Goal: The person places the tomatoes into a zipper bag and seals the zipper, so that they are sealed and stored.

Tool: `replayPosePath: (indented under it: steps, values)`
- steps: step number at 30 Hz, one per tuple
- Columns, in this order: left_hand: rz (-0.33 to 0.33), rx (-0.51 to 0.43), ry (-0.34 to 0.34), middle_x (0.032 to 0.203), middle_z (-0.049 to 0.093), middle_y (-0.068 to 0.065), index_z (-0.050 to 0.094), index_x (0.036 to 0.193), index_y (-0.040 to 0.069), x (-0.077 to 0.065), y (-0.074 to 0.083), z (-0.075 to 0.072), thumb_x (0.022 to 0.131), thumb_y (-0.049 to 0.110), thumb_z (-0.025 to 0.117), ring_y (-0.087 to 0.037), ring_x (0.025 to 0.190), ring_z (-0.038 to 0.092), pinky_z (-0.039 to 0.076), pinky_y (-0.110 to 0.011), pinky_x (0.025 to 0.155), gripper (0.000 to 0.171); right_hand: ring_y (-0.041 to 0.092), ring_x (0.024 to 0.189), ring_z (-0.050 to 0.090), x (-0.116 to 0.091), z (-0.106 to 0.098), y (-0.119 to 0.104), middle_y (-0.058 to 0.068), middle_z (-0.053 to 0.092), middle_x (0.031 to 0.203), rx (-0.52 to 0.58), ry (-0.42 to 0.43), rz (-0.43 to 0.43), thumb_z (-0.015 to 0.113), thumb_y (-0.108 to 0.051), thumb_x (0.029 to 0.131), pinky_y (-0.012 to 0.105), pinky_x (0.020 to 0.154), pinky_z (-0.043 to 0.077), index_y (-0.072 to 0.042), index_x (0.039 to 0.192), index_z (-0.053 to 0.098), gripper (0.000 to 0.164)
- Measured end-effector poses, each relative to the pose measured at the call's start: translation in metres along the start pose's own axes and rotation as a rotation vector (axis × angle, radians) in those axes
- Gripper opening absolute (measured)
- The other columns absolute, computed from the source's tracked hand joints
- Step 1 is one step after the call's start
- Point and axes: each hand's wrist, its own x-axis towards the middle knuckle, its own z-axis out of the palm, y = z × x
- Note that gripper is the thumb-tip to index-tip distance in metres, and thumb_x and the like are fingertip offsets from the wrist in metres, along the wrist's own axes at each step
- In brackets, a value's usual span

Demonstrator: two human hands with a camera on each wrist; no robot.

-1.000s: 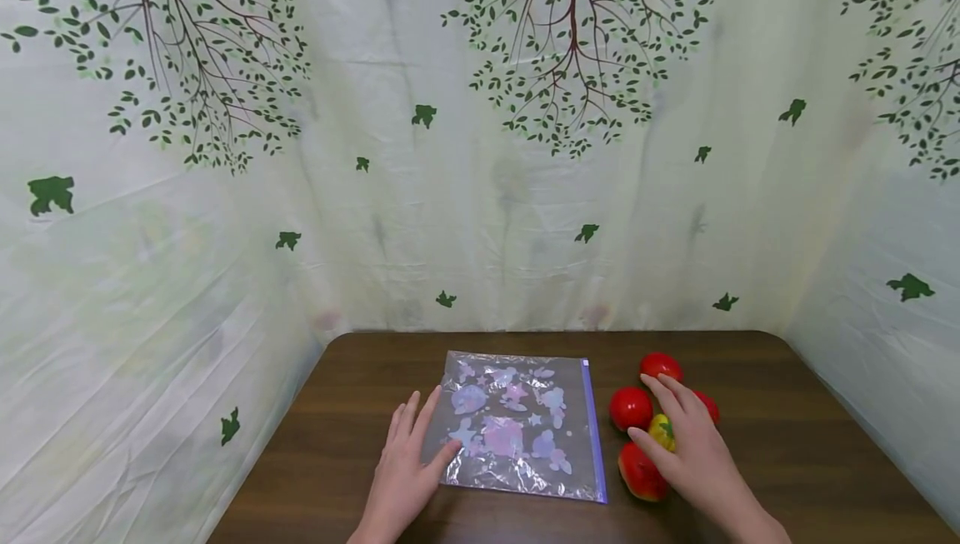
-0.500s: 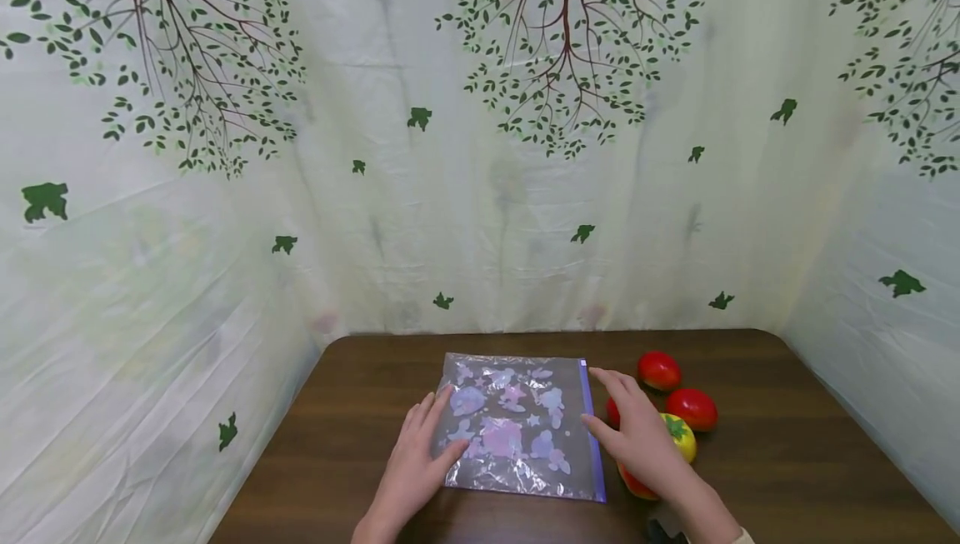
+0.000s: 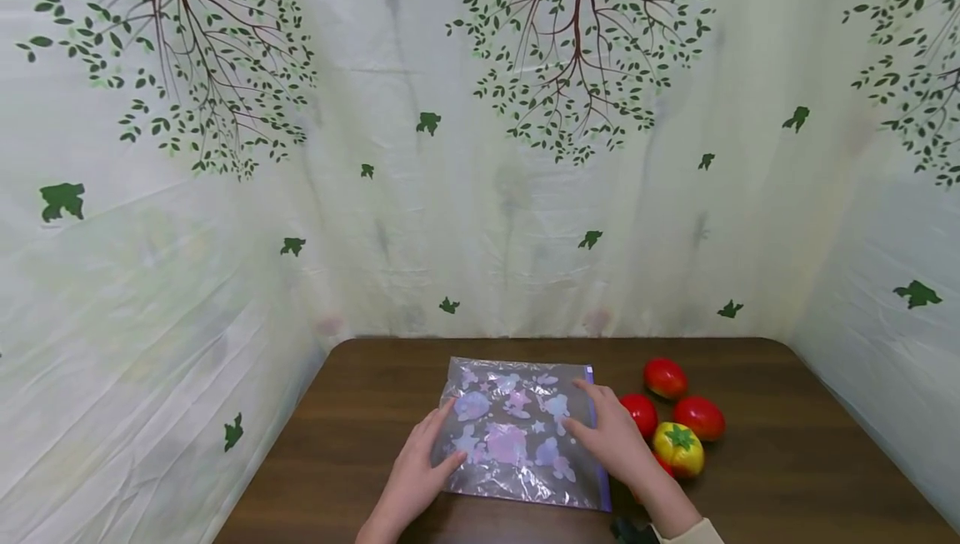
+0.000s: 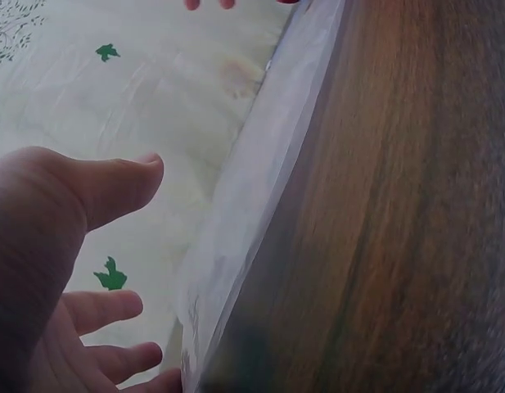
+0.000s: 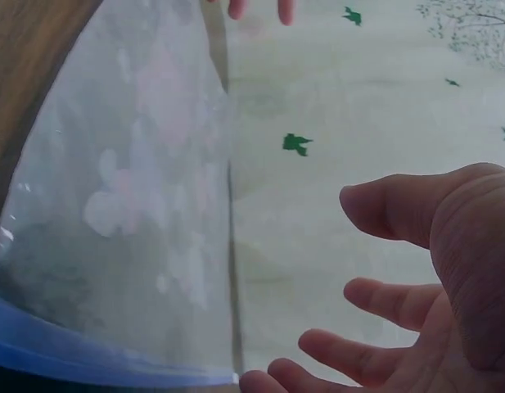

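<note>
A clear zip bag (image 3: 517, 477) with pink and blue sea-animal prints lies flat on the brown table, its blue zip strip (image 5: 96, 360) along the right side. My left hand (image 3: 420, 465) is at the bag's left edge, thumb and fingers spread over it. From the right, my right hand (image 3: 611, 436) reaches over the zip side with its fingers apart. Neither hand has anything between its fingers. In the left wrist view the thumb (image 4: 121, 184) stands off from the bag surface.
Right of the bag sits a cluster of toy produce: red tomato-like pieces (image 3: 665, 378) and a yellow one with a green top (image 3: 678, 450). A further red piece is mostly hidden behind the right hand. A leaf-patterned curtain (image 3: 510, 277) hangs behind the table (image 3: 360, 386).
My right hand has moved left from over the toy produce to the bag's zip side, uncovering the yellow and red pieces. The left hand has stayed by the bag's left edge.
</note>
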Motion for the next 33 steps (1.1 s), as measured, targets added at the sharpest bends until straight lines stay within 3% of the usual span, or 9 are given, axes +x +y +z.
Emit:
replayPosePath:
  steps: [6,10,14,17,21,27,33]
  values:
    - [-0.009,-0.051,0.019,0.152,0.046,-0.013,0.043,0.154,0.026,0.0,0.0,-0.001,0.086,0.022,0.081,-0.037,0.139,0.041,0.036,-0.06,0.108,0.078,0.039,0.123,0.055,0.0,0.008,0.004,0.019,0.054,0.137,0.013,-0.013,0.014,0.078,-0.029,0.087,0.061,0.1,0.045,-0.009,0.143,0.054,0.065]
    - [-0.001,-0.12,0.07,0.15,0.049,-0.008,0.046,0.152,0.024,0.001,0.0,-0.002,0.084,0.014,0.083,-0.033,0.136,0.046,0.044,-0.058,0.103,0.078,0.039,0.122,0.055,0.002,0.01,0.007,0.02,0.055,0.135,0.019,0.003,0.024,0.078,-0.027,0.087,0.06,0.1,0.045,-0.009,0.142,0.055,0.062]
    - [-0.064,-0.171,0.092,0.15,0.05,-0.008,0.049,0.149,0.03,0.001,-0.002,-0.003,0.083,0.012,0.083,-0.034,0.134,0.048,0.049,-0.058,0.096,0.077,0.04,0.12,0.055,0.003,0.012,0.011,0.022,0.056,0.133,0.032,0.022,0.032,0.078,-0.024,0.086,0.059,0.1,0.045,-0.007,0.14,0.057,0.06]
    - [-0.131,-0.212,0.068,0.152,0.048,-0.008,0.048,0.149,0.035,0.001,-0.005,-0.002,0.084,0.013,0.083,-0.036,0.136,0.045,0.048,-0.059,0.097,0.077,0.04,0.119,0.056,0.003,0.012,0.012,0.023,0.056,0.132,0.037,0.012,0.04,0.078,-0.024,0.085,0.06,0.099,0.046,-0.006,0.14,0.057,0.061]
    - [-0.169,-0.249,0.063,0.151,0.048,-0.009,0.049,0.149,0.033,0.0,-0.008,-0.001,0.084,0.014,0.083,-0.039,0.135,0.046,0.049,-0.058,0.097,0.076,0.04,0.117,0.057,0.004,0.012,0.012,0.025,0.054,0.132,0.022,-0.029,0.057,0.079,-0.025,0.085,0.06,0.098,0.046,-0.004,0.14,0.056,0.064]
    - [-0.183,-0.315,0.114,0.143,0.055,-0.016,0.053,0.147,0.018,0.001,-0.01,0.0,0.082,0.005,0.083,-0.04,0.127,0.054,0.05,-0.051,0.097,0.072,0.042,0.119,0.055,0.008,0.014,0.015,0.025,0.054,0.132,-0.014,-0.006,0.065,0.08,-0.022,0.084,0.06,0.099,0.046,-0.005,0.136,0.06,0.059]
    - [-0.188,-0.331,0.159,0.129,0.063,-0.025,0.06,0.138,0.003,0.001,-0.012,-0.004,0.079,-0.006,0.08,-0.041,0.121,0.059,0.053,-0.049,0.094,0.063,0.04,0.116,0.056,0.009,0.011,0.013,0.022,0.056,0.132,0.023,0.032,0.079,0.08,-0.014,0.08,0.06,0.097,0.047,-0.006,0.132,0.063,0.055]
